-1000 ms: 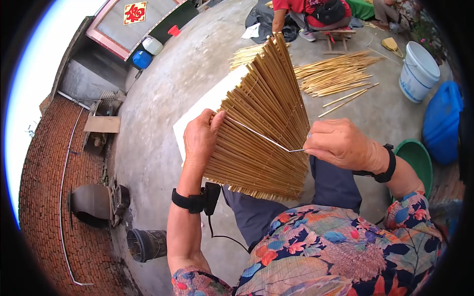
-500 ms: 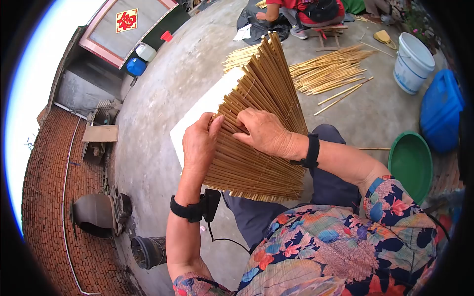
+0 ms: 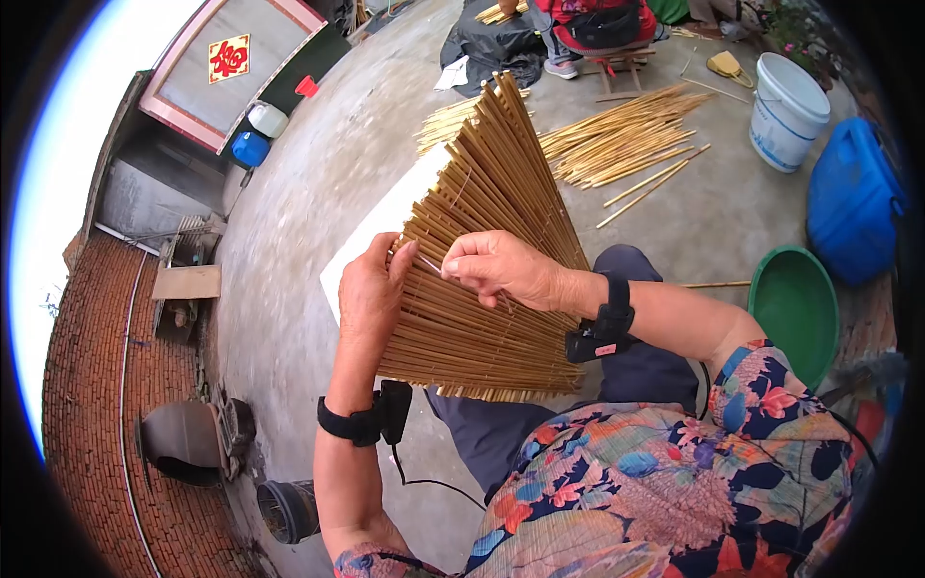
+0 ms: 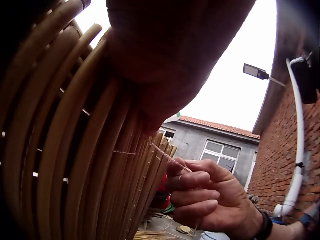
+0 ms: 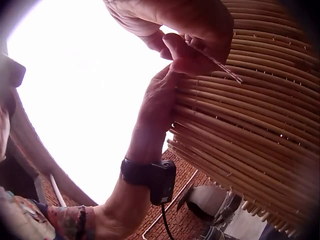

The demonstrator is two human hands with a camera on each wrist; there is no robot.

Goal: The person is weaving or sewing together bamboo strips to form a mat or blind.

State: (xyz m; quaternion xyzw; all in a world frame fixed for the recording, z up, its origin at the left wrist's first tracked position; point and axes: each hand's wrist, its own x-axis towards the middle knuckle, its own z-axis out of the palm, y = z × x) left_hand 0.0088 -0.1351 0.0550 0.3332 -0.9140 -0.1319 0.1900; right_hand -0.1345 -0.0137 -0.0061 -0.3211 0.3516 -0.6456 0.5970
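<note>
A mat of straight tan reed stalks (image 3: 482, 332), bound by rows of thin thread, stands fanned out over the person's lap. The left hand (image 3: 371, 294) grips its upper left edge, thumb on the near face and the other fingers hidden behind. Close to that thumb, the right hand (image 3: 501, 270) pinches a thin string (image 3: 431, 264) in front of the stalks. In the left wrist view the pinkish-white string (image 4: 170, 159) runs from the stalk ends to the right hand's fingertips (image 4: 182, 165). A loose tail of string (image 5: 220, 65) hangs past the right hand in the right wrist view.
A white sheet (image 3: 361, 241) shows behind the mat. Loose reed stalks (image 3: 626, 135) lie on the concrete floor ahead, near a seated person in red (image 3: 597, 24). At the right stand a white bucket (image 3: 788, 111), a blue jug (image 3: 853, 202) and a green basin (image 3: 795, 313).
The right hand held the string stretched out to the right, then came in to the mat beside the left thumb, and now pinches a short length slightly away from it. The left hand keeps its grip.
</note>
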